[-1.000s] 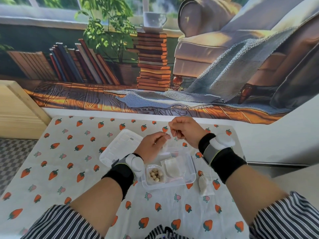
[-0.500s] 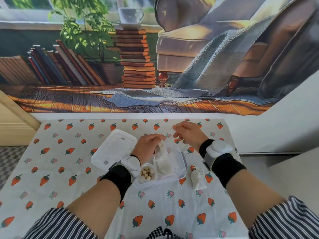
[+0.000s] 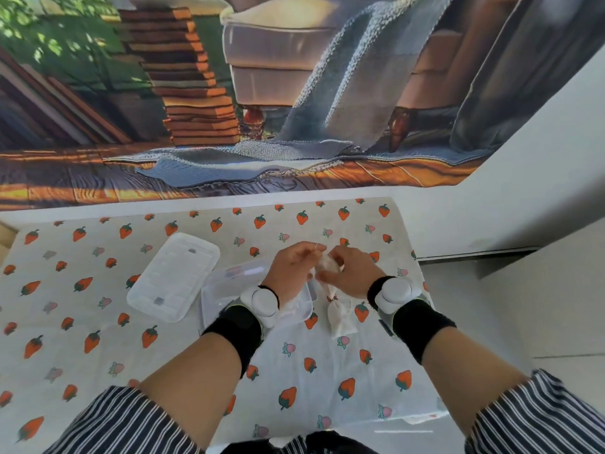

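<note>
- Head view: the left hand and the right hand meet over the far right part of the tabletop, which is covered by a strawberry-print cloth.
- A small white pouch is held between them, lifted off the cloth.
- The left hand's fingers are curled and its fingertips pinch at the pouch's top, where a thin thread shows.
- The right hand's fingers are curled round the pouch from the right side.
- A clear plastic box lies under the left wrist, around the tabletop's middle; its contents are hidden.
- Its lid lies flat just beside it, toward the left edge.
- A second pouch lies on the cloth at the box's right end, below the right hand and near the right edge.
</note>
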A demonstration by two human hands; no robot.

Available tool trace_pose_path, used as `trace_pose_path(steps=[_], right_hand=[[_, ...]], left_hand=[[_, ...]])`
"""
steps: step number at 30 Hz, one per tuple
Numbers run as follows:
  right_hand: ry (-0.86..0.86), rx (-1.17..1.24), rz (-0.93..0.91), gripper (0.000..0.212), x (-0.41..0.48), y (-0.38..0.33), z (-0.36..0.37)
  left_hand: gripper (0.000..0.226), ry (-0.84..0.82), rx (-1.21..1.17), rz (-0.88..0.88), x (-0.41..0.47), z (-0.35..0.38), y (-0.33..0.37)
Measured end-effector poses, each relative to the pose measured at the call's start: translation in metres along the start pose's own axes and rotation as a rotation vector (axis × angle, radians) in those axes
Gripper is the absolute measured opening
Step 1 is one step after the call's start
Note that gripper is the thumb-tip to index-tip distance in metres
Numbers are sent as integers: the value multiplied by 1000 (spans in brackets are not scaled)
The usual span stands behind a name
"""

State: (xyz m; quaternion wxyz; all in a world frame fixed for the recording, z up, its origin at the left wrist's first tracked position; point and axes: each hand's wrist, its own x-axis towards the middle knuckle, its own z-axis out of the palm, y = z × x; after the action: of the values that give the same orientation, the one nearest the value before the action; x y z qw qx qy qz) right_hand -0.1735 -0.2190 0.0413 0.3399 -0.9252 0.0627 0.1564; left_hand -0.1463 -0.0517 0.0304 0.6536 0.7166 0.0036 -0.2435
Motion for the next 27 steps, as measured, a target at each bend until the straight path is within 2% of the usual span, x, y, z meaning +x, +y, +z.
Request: trace_pose_path(steps=[5, 10, 15, 19, 22, 27], right_hand=[[-26, -38, 160, 35, -4, 51, 2], [-100, -117, 353, 36, -4, 103, 30], [-145, -111, 444, 31, 2, 127, 58], [-178, -95, 450, 46, 7, 125, 68], [-185, -127, 422, 43, 8, 117, 58], [-87, -157, 355, 59, 19, 83, 31]], left_hand=[[15, -52, 193, 58, 14, 28, -7], [16, -72, 260, 58, 24, 43, -17], [18, -76, 269, 65, 29, 37, -31], [17, -27, 245, 17, 29, 27, -35], [16, -24, 247, -7, 26, 19, -34], [15, 23, 349, 29, 16, -6, -21]])
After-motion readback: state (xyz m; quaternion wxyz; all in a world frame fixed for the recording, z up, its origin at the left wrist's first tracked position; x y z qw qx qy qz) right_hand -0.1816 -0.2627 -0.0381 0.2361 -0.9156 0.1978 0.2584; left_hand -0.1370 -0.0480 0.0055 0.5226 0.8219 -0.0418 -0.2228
